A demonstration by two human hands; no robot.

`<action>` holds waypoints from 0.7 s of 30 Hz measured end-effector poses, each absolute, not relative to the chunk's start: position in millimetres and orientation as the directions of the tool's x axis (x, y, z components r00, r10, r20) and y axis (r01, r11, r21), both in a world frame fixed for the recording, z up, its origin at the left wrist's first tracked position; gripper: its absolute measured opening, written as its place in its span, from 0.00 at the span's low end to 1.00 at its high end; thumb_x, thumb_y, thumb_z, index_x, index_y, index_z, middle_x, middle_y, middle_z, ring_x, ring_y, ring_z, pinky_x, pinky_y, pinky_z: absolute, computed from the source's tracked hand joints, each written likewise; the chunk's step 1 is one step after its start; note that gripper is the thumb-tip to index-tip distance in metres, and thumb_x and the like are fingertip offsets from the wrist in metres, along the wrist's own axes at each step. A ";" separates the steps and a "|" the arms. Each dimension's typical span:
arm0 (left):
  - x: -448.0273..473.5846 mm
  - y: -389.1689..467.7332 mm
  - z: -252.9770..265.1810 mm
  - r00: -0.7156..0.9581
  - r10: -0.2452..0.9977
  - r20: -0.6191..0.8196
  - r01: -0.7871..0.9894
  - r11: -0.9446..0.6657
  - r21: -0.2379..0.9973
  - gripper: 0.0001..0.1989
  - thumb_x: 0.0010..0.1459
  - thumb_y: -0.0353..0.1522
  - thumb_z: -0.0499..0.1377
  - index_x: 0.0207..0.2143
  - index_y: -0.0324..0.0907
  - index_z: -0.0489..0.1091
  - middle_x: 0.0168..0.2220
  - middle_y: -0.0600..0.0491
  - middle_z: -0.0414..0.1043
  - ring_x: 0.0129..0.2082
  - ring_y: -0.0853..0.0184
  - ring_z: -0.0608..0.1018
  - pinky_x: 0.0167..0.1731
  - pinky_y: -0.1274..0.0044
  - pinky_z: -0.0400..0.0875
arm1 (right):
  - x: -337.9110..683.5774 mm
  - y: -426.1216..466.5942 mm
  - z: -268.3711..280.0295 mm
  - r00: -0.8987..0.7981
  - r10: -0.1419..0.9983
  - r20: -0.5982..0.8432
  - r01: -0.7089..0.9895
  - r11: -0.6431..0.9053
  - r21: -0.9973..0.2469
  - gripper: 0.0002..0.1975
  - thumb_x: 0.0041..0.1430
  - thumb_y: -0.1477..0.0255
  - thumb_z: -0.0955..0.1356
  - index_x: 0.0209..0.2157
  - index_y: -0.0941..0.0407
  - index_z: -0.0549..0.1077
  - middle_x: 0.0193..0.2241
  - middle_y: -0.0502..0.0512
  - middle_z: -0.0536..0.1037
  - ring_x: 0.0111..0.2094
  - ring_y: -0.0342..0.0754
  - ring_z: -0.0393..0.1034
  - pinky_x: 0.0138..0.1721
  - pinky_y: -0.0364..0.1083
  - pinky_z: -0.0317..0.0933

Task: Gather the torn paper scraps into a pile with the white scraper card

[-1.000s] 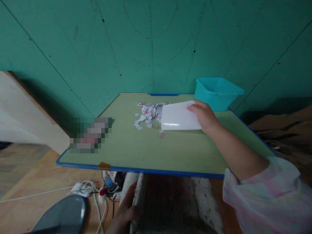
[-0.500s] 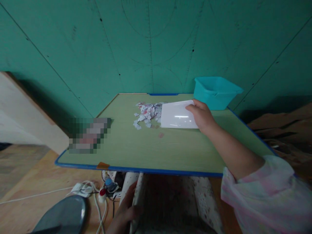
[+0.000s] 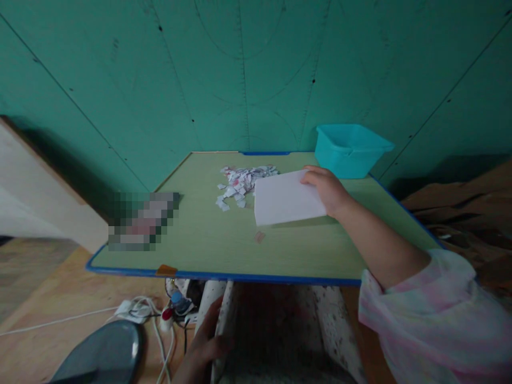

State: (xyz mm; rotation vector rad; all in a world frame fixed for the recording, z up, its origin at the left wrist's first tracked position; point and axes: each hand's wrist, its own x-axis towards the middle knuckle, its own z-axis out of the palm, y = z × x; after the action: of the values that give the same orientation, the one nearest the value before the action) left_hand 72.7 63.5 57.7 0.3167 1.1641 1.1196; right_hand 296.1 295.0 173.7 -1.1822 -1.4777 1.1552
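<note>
A stiff white sheet (image 3: 286, 200) is gripped at its far right corner by my right hand (image 3: 326, 189), thumb on top. It is tilted over the table, and its left end is beside a heap of torn paper scraps (image 3: 244, 180), covering the heap's near right part. Below the table's front edge, my left hand (image 3: 206, 341) is wrapped around the white, dark-speckled rim (image 3: 224, 325) of something with a dark inside; its kind I cannot make out. A small reddish patch (image 3: 260, 237) lies on the tabletop just in front of the sheet.
The pale green table (image 3: 192, 229) has a blue edge and stands against a green wall. A turquoise bin (image 3: 344, 157) stands at its back right corner, a blurred-out flat object (image 3: 146, 221) at the left. Below left are cables (image 3: 160, 341) and a grey stool seat (image 3: 104, 352).
My right hand has drawn the white sheet slightly left and toward me, tilting it, so more scraps show behind it. My left hand keeps its grip on the rim.
</note>
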 end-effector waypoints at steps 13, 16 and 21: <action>75.3 63.6 64.8 -0.022 0.793 -0.609 -0.545 0.501 0.672 0.40 0.29 0.31 0.62 0.52 0.44 0.62 0.24 0.55 0.76 0.32 0.57 0.74 0.29 0.73 0.65 | 292.6 286.1 178.6 -0.236 0.972 0.002 0.166 0.042 -0.985 0.05 0.37 0.71 0.63 0.22 0.54 0.63 0.15 0.46 0.62 0.17 0.41 0.56 0.18 0.42 0.45; 75.0 63.5 63.7 -0.029 0.808 -0.588 -0.553 0.477 0.683 0.36 0.29 0.31 0.61 0.48 0.46 0.65 0.23 0.56 0.75 0.31 0.58 0.74 0.29 0.73 0.65 | 290.8 284.6 177.3 -0.263 0.965 0.008 0.156 0.051 -0.986 0.05 0.37 0.71 0.63 0.22 0.55 0.64 0.15 0.46 0.63 0.17 0.41 0.56 0.18 0.42 0.46; 72.4 63.7 57.4 -0.041 0.817 -0.576 -0.514 0.477 0.713 0.36 0.29 0.31 0.61 0.48 0.47 0.65 0.24 0.57 0.75 0.25 0.61 0.73 0.26 0.73 0.65 | 287.3 280.2 176.9 -0.349 0.936 -0.041 0.150 0.013 -0.989 0.05 0.37 0.71 0.63 0.22 0.55 0.63 0.15 0.45 0.63 0.16 0.40 0.55 0.18 0.42 0.45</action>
State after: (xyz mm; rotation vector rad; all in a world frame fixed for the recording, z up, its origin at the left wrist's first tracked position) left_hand 72.4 63.7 57.4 0.3216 1.1878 1.1034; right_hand 287.3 280.2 176.9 -1.1406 -1.5817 1.4062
